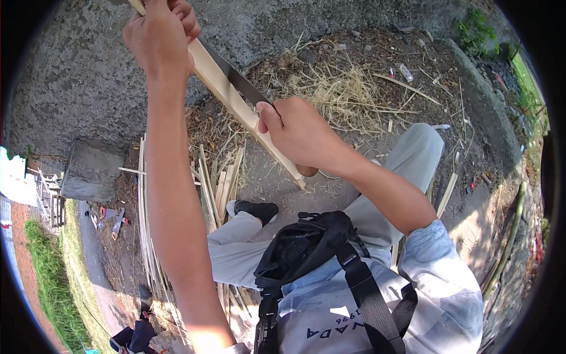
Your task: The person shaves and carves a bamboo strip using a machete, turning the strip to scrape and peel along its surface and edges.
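Near the top left, my left hand [159, 38] is closed round the upper part of a long pale split bamboo strip [221, 85], which slants down to the right. My right hand [303, 130] grips a long knife, whose dark blade [239, 81] lies along the strip's right side with its tip close to my left hand. The rounded brown end of the knife handle [306, 171] shows below my right fist. Whether the left fingers also touch the blade tip is hidden. The strip's lower end [299, 182] sits just left of the handle.
A heap of thin shavings [354, 97] lies on the ground beyond my right hand. Several cut strips [221, 186] lie near my dark shoe [256, 210]. A rough grey wall [82, 76] and a concrete block [91, 171] stand at the left. A black bag [306, 245] hangs at my waist.
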{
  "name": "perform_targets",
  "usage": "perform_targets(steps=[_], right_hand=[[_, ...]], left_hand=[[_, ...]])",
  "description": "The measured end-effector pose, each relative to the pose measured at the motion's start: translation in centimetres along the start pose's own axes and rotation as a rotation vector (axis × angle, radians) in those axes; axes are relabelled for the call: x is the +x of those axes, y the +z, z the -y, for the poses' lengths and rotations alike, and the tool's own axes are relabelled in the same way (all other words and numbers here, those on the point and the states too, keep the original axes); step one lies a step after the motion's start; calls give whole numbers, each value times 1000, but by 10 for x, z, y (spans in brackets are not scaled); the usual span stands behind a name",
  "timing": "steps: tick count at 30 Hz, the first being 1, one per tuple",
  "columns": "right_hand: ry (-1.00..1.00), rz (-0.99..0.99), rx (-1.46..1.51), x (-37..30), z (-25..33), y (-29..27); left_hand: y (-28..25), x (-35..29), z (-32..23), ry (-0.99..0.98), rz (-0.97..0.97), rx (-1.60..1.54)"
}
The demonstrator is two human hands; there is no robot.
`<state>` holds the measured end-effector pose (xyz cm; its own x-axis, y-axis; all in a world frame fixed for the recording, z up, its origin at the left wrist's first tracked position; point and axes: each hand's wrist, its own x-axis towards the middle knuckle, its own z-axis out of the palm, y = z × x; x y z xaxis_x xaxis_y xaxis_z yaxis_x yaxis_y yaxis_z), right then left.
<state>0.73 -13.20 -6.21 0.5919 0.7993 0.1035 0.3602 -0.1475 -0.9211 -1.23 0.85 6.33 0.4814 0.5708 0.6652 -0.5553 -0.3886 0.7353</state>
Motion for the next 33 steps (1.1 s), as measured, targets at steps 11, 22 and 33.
perform_targets(steps=[11,22,33], right_hand=[[35,11,28,-2,-44,28],[131,158,-145,0,-99,41],[376,238,-117,-10,-156,73]], left_hand=[[-3,-3,-4,14,-35,29],[-9,-2,-2,21,-56,56],[-33,2,-1,15,-25,91]])
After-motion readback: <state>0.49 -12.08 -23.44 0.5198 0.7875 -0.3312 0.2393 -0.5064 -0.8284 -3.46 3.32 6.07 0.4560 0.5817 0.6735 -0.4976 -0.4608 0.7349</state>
